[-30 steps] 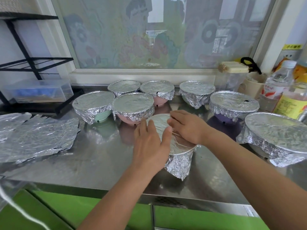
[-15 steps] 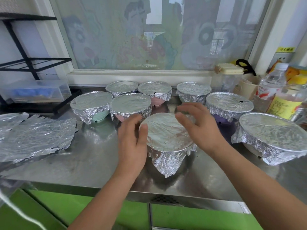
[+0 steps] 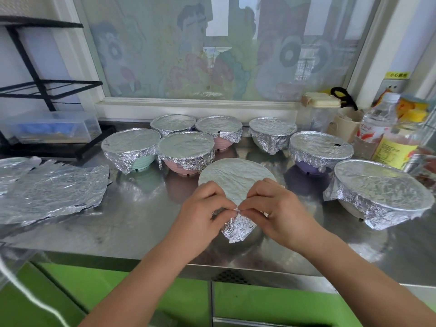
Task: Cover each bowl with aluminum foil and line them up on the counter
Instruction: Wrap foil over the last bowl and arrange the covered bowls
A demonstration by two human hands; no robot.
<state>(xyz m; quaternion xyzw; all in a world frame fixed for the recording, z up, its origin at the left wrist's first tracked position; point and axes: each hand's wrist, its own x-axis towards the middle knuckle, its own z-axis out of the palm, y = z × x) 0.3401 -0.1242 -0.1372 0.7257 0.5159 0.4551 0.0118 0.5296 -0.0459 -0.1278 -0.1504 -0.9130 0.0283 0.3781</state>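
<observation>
Evidently, the foil corner (image 3: 237,226) at 6 o'clock on the bowl (image 3: 236,178) was pinched by the curled left hand (image 3: 205,208) and right hand (image 3: 276,206), to be crimped snug.

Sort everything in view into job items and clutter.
Job: front bowl; foil flap, pinched by left hand and right hand; seven covered bowls; spare foil; counter.
Lying about: bottles; clear box; black rack; lidded jar.

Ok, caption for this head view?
Left hand and right hand pinch foil at the near rim of the front bowl; seven covered bowls stand nearby on the steel counter.
</observation>
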